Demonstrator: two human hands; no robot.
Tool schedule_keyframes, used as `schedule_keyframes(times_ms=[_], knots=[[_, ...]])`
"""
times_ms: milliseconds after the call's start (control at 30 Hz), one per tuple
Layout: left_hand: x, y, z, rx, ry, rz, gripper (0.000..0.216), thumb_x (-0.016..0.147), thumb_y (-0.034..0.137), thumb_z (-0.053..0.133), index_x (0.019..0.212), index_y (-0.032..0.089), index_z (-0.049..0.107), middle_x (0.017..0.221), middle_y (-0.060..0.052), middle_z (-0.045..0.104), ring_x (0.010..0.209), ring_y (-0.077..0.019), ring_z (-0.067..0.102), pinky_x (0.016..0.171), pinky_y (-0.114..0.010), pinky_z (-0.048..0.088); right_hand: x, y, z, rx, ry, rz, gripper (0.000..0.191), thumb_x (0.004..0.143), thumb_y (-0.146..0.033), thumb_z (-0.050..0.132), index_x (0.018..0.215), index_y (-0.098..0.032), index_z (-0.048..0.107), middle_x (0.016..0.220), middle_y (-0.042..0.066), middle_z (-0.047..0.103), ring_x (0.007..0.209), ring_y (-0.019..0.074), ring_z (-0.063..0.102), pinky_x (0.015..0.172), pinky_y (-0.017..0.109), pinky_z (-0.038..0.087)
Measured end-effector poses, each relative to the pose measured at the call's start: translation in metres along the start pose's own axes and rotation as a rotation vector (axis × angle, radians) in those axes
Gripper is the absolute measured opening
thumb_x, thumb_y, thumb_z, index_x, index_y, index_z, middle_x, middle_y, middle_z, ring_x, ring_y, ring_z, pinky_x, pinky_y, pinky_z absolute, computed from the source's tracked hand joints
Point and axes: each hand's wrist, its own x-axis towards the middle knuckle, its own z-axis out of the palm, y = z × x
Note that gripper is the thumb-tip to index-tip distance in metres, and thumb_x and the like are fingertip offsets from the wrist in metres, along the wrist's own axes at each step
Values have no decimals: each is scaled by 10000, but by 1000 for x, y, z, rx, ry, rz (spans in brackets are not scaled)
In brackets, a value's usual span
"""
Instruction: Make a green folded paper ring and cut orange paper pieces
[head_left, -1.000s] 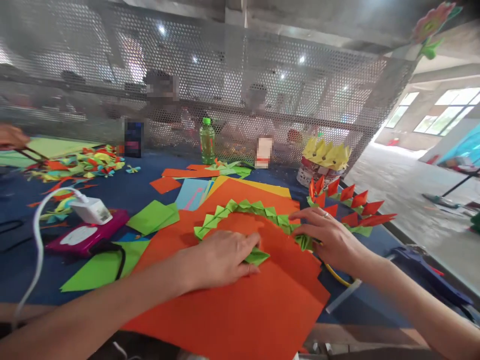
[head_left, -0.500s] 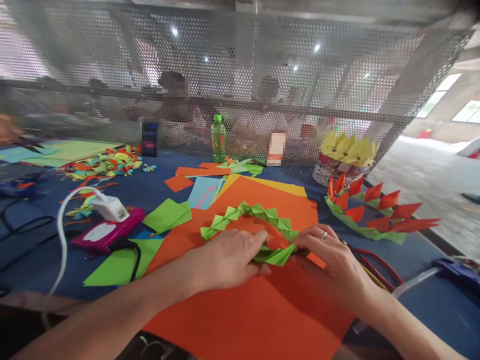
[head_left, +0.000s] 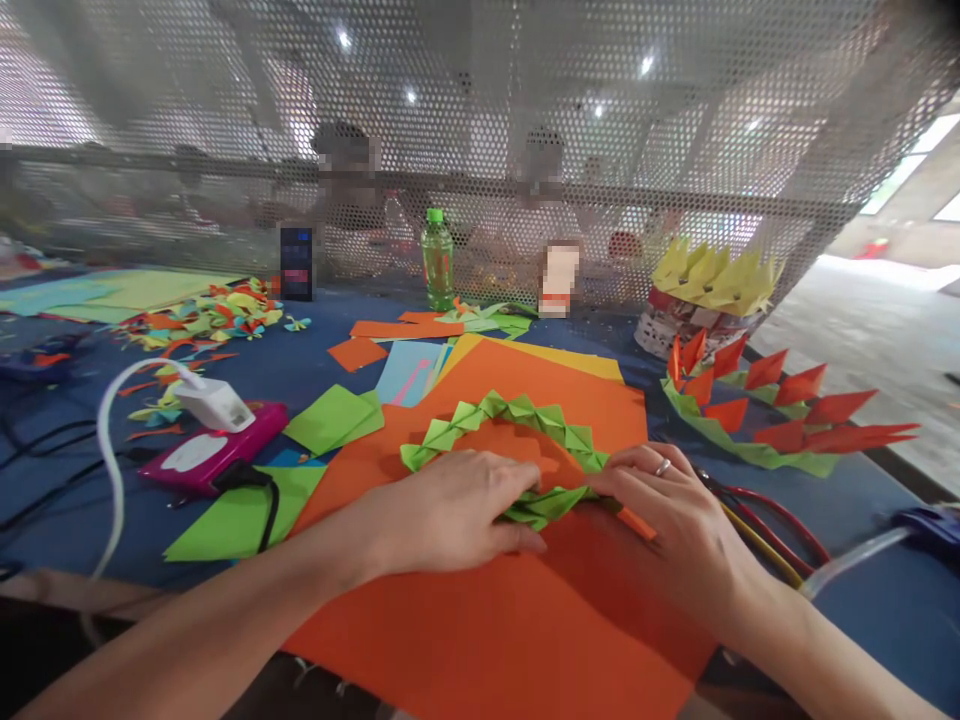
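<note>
A ring of folded green paper (head_left: 519, 408), its edge zigzagged, lies over a large orange sheet (head_left: 480, 620). My left hand (head_left: 457, 510) grips the near-left side of the ring between thumb and fingers, hiding part of it. At its right side, my right hand (head_left: 667, 510), with a ring on one finger, pinches the paper where the ends come close together. Whether those ends are joined, I cannot tell. A small orange piece of paper (head_left: 637, 524) pokes out beside the right fingers.
Left stand a magenta power strip (head_left: 259, 445) with a white charger (head_left: 216, 403), green paper squares (head_left: 334, 420) and a pile of paper scraps (head_left: 217, 310). A green bottle (head_left: 436, 262) stands behind. Right are an orange-and-green paper crown (head_left: 780, 455), a yellow one (head_left: 716, 275) and cables (head_left: 780, 520).
The green flap between my hands now sits narrower and flatter. More of the orange piece shows by my right hand. A person's hand with scissors has left the far-left view.
</note>
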Motion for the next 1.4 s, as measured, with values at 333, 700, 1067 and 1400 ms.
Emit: schedule_keyframes(times_ms=[333,700,1067,1400], knots=[[1,-4,2,-37,-11,3,246,900,421,700,1061,239,662,988,-27,728,958,-254,687,732,-305,439,2,-2,-2,-43,-53,-12,93,989,-177,550,1032,-223,618,806,-2,690,827,185,587,825,351,350],[1,-3,-2,-129,-89,-48,185,889,409,700,935,245,626,836,34,658,850,-187,649,634,-263,380,1,-7,-1,-19,-65,15,113,1013,-225,538,962,-207,638,839,8,692,857,181,602,828,348,347],[-1,1,-5,-214,-128,-47,240,979,418,550,838,224,531,780,33,635,753,-157,656,616,-245,389,1,-9,3,108,-84,130,215,1027,-370,536,1161,-235,637,902,9,702,810,181,618,794,345,380],[-1,1,-4,-200,-124,-32,196,948,411,603,878,229,581,838,27,654,826,-179,642,653,-255,387,1,-11,5,115,-58,138,123,1016,-291,558,1081,-268,660,834,-23,686,792,159,614,789,319,374]])
